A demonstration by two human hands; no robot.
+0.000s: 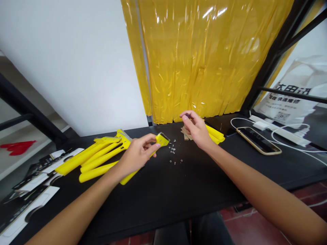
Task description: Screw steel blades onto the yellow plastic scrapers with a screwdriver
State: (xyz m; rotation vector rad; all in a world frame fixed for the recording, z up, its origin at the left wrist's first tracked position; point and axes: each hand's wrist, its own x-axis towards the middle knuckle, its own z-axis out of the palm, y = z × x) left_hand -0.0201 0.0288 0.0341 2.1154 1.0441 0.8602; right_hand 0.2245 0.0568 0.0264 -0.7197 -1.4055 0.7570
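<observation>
My left hand [138,153] is closed around a yellow scraper [162,139], its metal-edged head pointing up and right and its handle slanting down below the hand. Raised a little above the table, my right hand [196,131] pinches thumb and fingers together; a tiny dark bit shows at the fingertips, too small to name. Between the hands, small loose screws and nuts [173,150] are scattered on the black table [173,194]. Several more yellow scrapers [102,154] lie in a heap left of my left hand.
Brown scraps [187,133] and yellow handles [214,133] lie behind my right hand. Further right are a phone [258,140], a white power strip [283,131] with cables and a plastic bag [288,92]. Black-and-white packaging cards [43,190] lie left. A yellow curtain [196,61] hangs behind.
</observation>
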